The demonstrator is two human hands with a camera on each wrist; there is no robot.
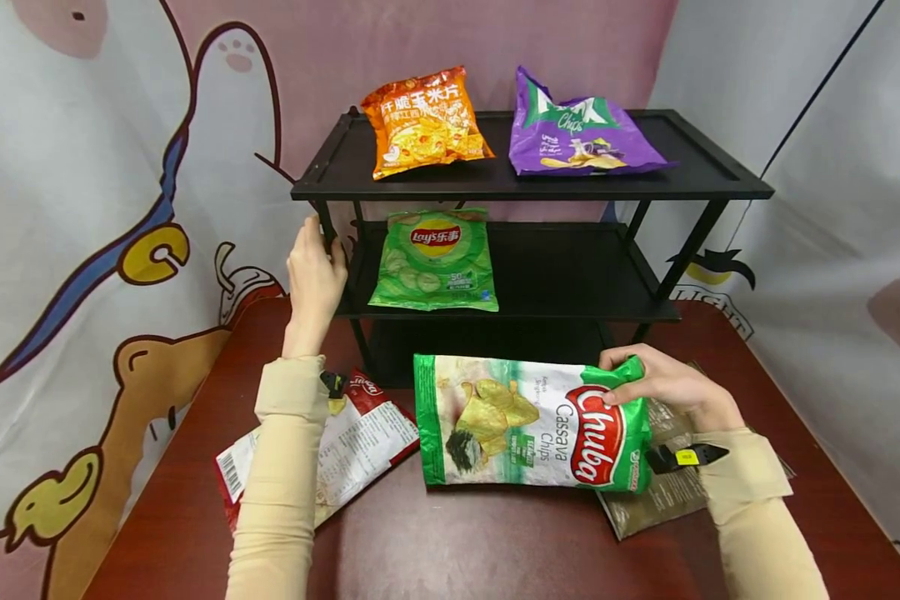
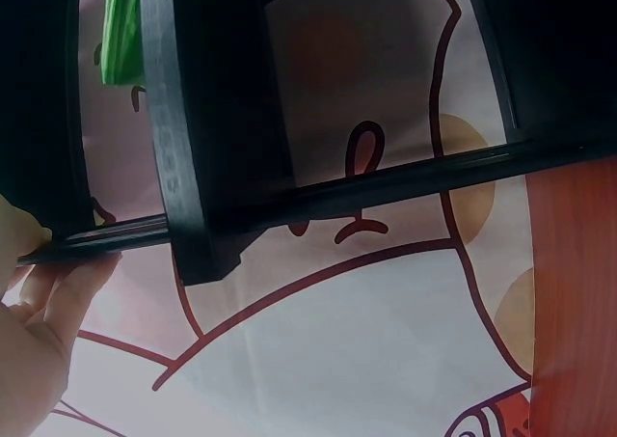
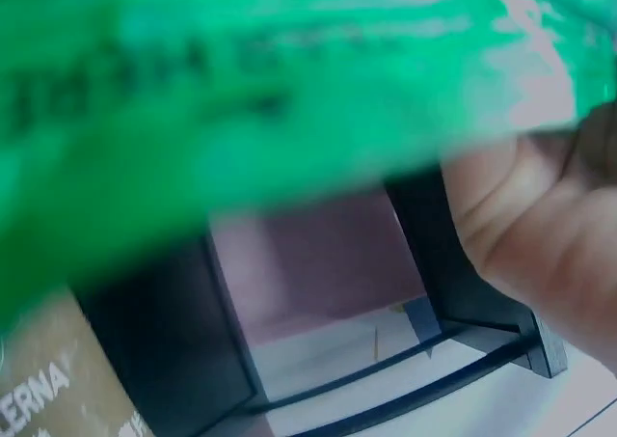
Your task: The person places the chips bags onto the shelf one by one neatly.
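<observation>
My left hand (image 1: 317,271) grips the left upright of a black tiered shelf (image 1: 570,267), just under the top board; the left wrist view shows its thumb and fingers around the thin black post (image 2: 106,236). With my right hand (image 1: 663,385) I pinch one end of a green and white bag of Chuba cassava chips (image 1: 528,421). The bag lies sideways in the air before the bottom tier, its printed front toward me. In the right wrist view its green end (image 3: 241,99) is blurred and covers the upper part, with the thumb beneath it.
An orange snack bag (image 1: 427,125) and a purple chips bag (image 1: 581,129) sit on the top tier. A green Lay's bag (image 1: 437,262) rests on the middle tier. On the reddish-brown table (image 1: 405,554) lie a red and white bag (image 1: 363,450) and a brown bag (image 1: 645,504).
</observation>
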